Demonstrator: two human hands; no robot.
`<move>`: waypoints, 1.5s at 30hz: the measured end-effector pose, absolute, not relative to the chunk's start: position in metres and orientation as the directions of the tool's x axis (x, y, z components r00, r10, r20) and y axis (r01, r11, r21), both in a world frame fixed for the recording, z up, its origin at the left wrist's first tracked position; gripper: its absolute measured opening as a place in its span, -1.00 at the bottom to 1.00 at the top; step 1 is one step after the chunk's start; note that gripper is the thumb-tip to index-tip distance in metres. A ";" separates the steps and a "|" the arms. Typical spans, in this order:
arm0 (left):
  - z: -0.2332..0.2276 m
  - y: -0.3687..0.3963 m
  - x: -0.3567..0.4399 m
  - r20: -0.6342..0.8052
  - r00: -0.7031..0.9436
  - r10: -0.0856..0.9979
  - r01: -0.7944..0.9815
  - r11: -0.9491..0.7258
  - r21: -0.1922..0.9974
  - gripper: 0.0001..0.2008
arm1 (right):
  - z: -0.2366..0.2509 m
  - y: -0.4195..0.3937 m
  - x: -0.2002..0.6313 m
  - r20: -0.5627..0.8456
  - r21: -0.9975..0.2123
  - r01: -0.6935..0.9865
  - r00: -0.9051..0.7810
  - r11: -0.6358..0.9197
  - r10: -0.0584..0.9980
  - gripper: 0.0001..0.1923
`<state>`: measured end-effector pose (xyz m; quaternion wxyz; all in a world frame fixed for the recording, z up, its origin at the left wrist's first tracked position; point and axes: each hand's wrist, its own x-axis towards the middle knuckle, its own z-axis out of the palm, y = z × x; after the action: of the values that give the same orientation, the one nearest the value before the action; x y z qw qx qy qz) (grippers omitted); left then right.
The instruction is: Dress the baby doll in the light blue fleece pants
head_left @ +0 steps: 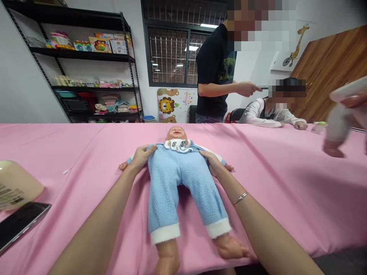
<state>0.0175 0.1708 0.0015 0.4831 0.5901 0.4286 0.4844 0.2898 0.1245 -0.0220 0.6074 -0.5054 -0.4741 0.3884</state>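
A baby doll (177,133) lies on its back on the pink-covered table, its feet towards me at the near edge. It wears light blue fleece pants (169,177) with white cuffs and a white top with a cartoon face at the chest. My left hand (142,157) pinches the waist edge of the pants at the doll's left-of-picture side. On the other side, my right hand (210,161) has its fingers closed on the same waistband. Both doll arms stretch outward, partly behind my hands.
At the left stand a cream bottle (17,185) and a phone (24,223). Across the table (94,152) a person in a dark shirt (213,72) stands beside a seated person (258,112). At the right, someone's hand holds another doll (338,126). Shelves (88,55) line the back wall.
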 end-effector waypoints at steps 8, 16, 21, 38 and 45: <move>-0.009 0.180 0.034 0.355 0.011 0.935 0.077 -0.355 0.932 -0.70 | -0.026 0.129 0.306 0.165 -0.959 -0.198 0.200 0.205 0.966 -0.53; -0.011 0.182 0.037 0.494 -0.197 0.847 0.241 -0.446 0.862 -0.75 | -0.047 0.142 0.302 0.439 -0.887 0.328 0.381 0.325 0.813 -0.78; -0.001 0.160 0.046 0.653 0.050 0.756 0.521 -0.577 0.629 -0.81 | -0.047 0.141 0.302 0.495 -0.822 0.474 0.322 0.315 0.807 -0.68; 0.012 0.149 0.050 0.966 -0.017 0.259 0.805 -0.569 0.167 -0.97 | -0.011 0.111 0.276 0.699 -0.696 0.543 0.364 0.469 0.615 -0.87; 0.016 0.152 0.046 0.936 -0.109 0.336 0.699 -0.644 0.313 -0.87 | -0.008 0.111 0.275 0.641 -0.740 0.456 0.256 0.494 0.723 -0.85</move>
<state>0.0456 0.1519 0.0156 -0.1439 0.6516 0.3968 0.6303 0.2748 0.1114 -0.0077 0.6219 -0.4912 -0.6004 0.1074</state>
